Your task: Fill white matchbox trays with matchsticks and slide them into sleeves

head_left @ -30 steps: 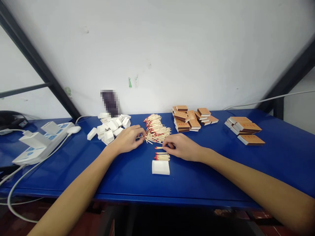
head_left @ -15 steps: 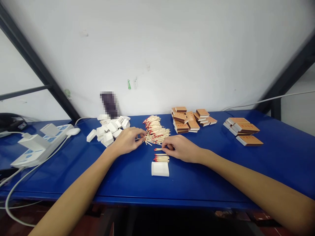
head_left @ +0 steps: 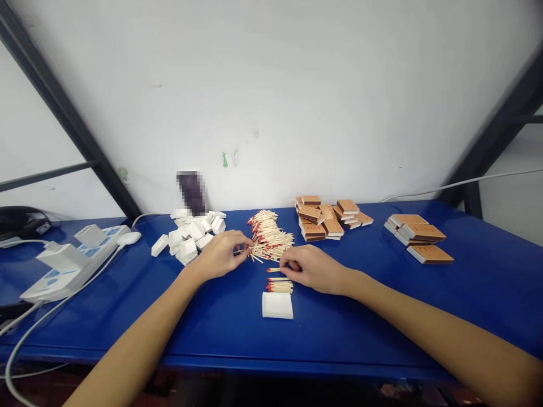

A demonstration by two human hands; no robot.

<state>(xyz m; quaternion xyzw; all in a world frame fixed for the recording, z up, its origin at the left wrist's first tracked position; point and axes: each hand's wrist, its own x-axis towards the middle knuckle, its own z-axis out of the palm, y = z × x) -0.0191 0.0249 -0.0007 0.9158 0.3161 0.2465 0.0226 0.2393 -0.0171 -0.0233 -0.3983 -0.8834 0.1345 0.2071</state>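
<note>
My left hand [head_left: 220, 254] pinches matchsticks at the near left edge of a loose pile of red-tipped matches [head_left: 269, 234] on the blue table [head_left: 237, 316]. My right hand [head_left: 311, 267] is curled, its fingertips on a single match [head_left: 274, 270] lying just above a small neat row of matches [head_left: 280, 285]. A white inner matchbox tray [head_left: 277, 305] lies right below that row, nearest me.
A heap of white inner trays [head_left: 190, 232] sits left of the pile. Orange matchbox sleeves [head_left: 328, 215] are stacked behind right, with more boxes [head_left: 418, 234] far right. A white power strip [head_left: 68, 257] with cables lies at the left. The wall is close behind.
The camera view has tilted so everything sits lower in the frame. Both hands stay at the matches with only slight finger movement.
</note>
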